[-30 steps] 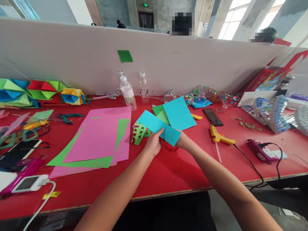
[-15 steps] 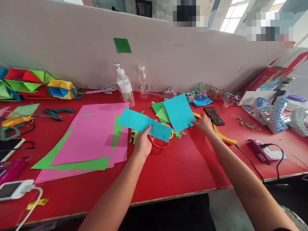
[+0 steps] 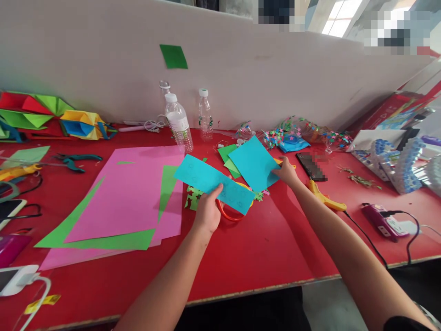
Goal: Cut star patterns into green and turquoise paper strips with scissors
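Observation:
My left hand [image 3: 210,209] holds a strip of blue paper [image 3: 196,172] between thumb and fingers, tilted down to the right. Faint drawn outlines show on the strip. Under it lie scissors [image 3: 231,218] with a red and a yellow handle loop; their blades are hidden. My right hand [image 3: 286,173] is closed at the right corner of a larger blue paper sheet [image 3: 253,161], thumb and fingers on its edge. Green paper pieces [image 3: 228,151] stick out behind this sheet. Small green cut-outs [image 3: 193,197] lie beside the scissors.
Large pink sheets [image 3: 131,197] and green sheets cover the left. Plastic bottles [image 3: 179,124] stand by the white partition [image 3: 113,69]. A yellow glue gun [image 3: 327,198], a dark phone [image 3: 312,166] and a purple power strip [image 3: 382,220] lie right. Pliers [image 3: 77,162] lie far left.
My right hand has closed on the corner of the larger blue sheet, which has shifted slightly left. The strip in my left hand has tilted, and its drawn outlines show more clearly.

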The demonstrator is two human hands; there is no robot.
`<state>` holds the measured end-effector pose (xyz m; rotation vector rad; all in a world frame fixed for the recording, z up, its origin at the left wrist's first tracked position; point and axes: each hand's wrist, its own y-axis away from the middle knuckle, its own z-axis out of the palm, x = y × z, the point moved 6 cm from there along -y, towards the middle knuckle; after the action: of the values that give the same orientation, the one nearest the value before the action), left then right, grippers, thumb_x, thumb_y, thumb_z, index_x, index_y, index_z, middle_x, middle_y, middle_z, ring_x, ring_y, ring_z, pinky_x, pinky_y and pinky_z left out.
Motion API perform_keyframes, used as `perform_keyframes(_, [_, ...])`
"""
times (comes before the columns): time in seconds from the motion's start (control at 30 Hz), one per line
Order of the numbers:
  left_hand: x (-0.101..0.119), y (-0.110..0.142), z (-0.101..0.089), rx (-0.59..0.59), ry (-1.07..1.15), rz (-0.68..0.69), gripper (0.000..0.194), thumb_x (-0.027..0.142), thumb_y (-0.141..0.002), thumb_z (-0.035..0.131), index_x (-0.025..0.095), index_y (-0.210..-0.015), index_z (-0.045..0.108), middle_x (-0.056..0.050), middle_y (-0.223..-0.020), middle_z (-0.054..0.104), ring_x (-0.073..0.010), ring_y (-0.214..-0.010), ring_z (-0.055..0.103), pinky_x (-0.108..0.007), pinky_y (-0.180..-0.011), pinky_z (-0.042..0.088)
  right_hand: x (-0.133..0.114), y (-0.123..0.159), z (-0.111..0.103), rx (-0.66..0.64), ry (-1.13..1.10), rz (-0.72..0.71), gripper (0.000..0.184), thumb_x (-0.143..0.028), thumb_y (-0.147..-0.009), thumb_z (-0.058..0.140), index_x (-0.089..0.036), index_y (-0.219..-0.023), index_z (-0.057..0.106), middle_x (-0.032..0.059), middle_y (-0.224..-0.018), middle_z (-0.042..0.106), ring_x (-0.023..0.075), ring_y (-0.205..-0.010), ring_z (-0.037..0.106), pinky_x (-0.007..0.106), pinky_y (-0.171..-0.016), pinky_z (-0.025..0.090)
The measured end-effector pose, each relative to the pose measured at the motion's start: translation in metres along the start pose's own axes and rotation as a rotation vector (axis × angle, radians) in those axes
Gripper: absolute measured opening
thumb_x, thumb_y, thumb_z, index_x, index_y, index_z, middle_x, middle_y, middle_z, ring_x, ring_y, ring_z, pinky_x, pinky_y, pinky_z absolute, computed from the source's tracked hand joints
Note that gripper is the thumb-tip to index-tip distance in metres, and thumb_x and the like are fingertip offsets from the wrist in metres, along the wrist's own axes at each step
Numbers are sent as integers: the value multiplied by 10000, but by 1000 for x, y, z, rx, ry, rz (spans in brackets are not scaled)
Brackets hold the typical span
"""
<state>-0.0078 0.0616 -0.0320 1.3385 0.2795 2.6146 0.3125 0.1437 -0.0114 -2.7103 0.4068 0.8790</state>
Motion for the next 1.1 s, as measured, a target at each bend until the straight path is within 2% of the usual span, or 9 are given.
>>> perform_keyframes(0.1, [1, 0, -3, 21, -9, 34, 473, 366, -671, 825, 194, -1095, 707, -75, -976, 778, -305, -1110, 688, -412, -976, 531, -23, -15, -12, 10, -71, -71, 358, -202, -687, 576, -189, -1038, 647, 70, -937, 714, 257, -853, 651, 347, -730, 511])
perform_keyframes(0.23, [1, 0, -2, 2, 5, 48, 420, 314, -681, 815, 195, -1073, 725, -80, -1012, 774, -318, -1163, 664, -418, -1004, 528, -67, -44, -36, 64, -140, -207, 366, -212, -753, 519, -168, -1089, 657, 81, -1097, 700, 230, -947, 633, 313, -782, 501])
perform_keyframes(0.33, [4, 2, 2, 7, 26, 65, 411, 306, -686, 812, 188, -1070, 726, -84, -1057, 770, -319, -1197, 645, -427, -1021, 521, -95, -62, -28, 11, -111, -264, 325, -180, -730, 558, -166, -1029, 685, 70, -1006, 717, 224, -899, 633, 302, -757, 496])
perform_keyframes(0.4, [5, 4, 5, 10, 30, 62, 438, 311, -689, 809, 176, -1095, 718, -88, -1070, 768, -323, -1210, 637, -443, -1030, 515, -99, -67, -15, -15, -65, -248, 293, -174, -716, 584, -161, -987, 695, 64, -951, 722, 217, -856, 634, 300, -754, 497])
perform_keyframes(0.53, [7, 5, 5, -1, 26, 47, 427, 301, -689, 806, 184, -1092, 730, -93, -1069, 768, -335, -1225, 628, -449, -1038, 514, -61, -55, -14, 25, 71, -141, 433, -200, -703, 650, -148, -1133, 655, 117, -1133, 686, 249, -1012, 622, 336, -892, 478])
perform_keyframes(0.7, [9, 8, 8, -1, 56, 27, 406, 292, -683, 814, 225, -1076, 739, -67, -1075, 770, -336, -1244, 615, -445, -1043, 513, 48, -26, -75, 78, 279, 160, 645, -312, -691, 711, -42, -1256, 556, 291, -1253, 593, 420, -1181, 550, 515, -954, 435])
perform_keyframes(0.8, [8, 13, 15, 13, 91, -20, 471, 310, -666, 829, 191, -1107, 717, -77, -1104, 766, -332, -1254, 606, -453, -1048, 503, 98, -11, -96, 50, 370, 298, 783, -431, -656, 769, 28, -1246, 538, 373, -1243, 567, 496, -1194, 532, 573, -942, 426])
perform_keyframes(0.97, [6, 12, 12, 50, 93, -18, 439, 296, -661, 834, 184, -1069, 719, -76, -1125, 762, -298, -1275, 591, -418, -1088, 465, 122, -4, -95, 52, 426, 298, 784, -503, -752, 689, -43, -1351, 478, 291, -1383, 530, 409, -1332, 458, 500, -1077, 348])
perform_keyframes(1.1, [5, 3, 1, 74, 48, -1, 362, 291, -677, 823, 166, -1004, 730, -91, -1127, 759, -299, -1218, 630, -408, -1035, 509, 117, -6, -105, 98, 428, 352, 799, -421, -737, 713, -12, -1372, 450, 332, -1374, 517, 458, -1302, 469, 563, -1040, 367])
